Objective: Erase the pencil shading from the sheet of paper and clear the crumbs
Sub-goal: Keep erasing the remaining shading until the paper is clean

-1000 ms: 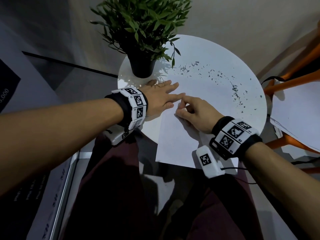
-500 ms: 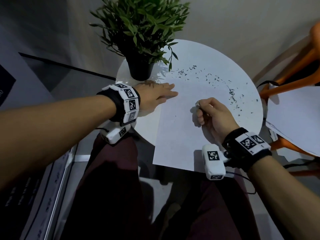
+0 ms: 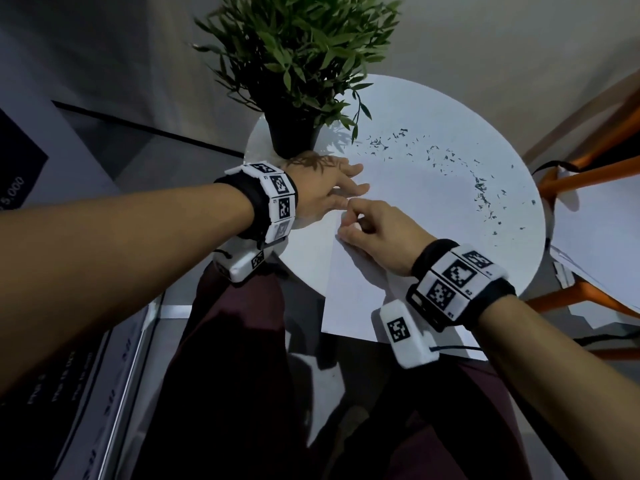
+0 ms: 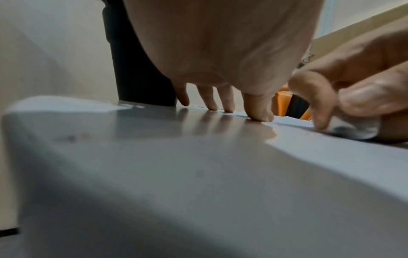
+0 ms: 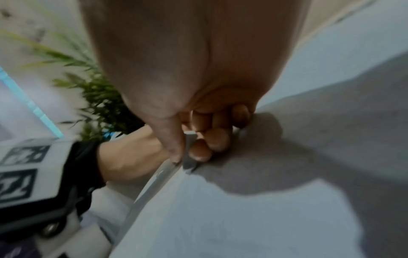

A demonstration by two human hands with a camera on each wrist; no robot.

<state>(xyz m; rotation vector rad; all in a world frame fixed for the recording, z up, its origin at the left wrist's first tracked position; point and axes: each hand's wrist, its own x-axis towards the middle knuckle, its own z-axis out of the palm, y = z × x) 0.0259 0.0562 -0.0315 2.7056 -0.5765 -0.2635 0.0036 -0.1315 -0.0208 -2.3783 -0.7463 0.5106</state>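
A white sheet of paper (image 3: pixel 408 209) lies on the round white table (image 3: pixel 512 258), its near end hanging over the table's edge. My left hand (image 3: pixel 332 192) lies flat with straight fingers pressing the sheet's left edge, the fingertips (image 4: pixel 260 117) on the surface. My right hand (image 3: pixel 363 226) pinches a small white eraser (image 5: pixel 188 155) between thumb and fingers, its tip on the paper beside the left hand; the eraser (image 4: pixel 357 129) also shows under those fingers in the left wrist view. Dark eraser crumbs (image 3: pixel 481 188) lie scattered across the far and right part of the sheet and table.
A potted green plant (image 3: pixel 294 81) in a black pot stands at the table's far left, just behind my left hand. An orange chair (image 3: pixel 588 174) holding more white paper (image 3: pixel 602 237) stands to the right. My lap in dark red trousers (image 3: pixel 242 375) is below the table's near edge.
My right hand with the eraser swung right and towards me half a second ago, and has now come back left beside the left hand's fingers. The left hand stayed on the sheet's edge.
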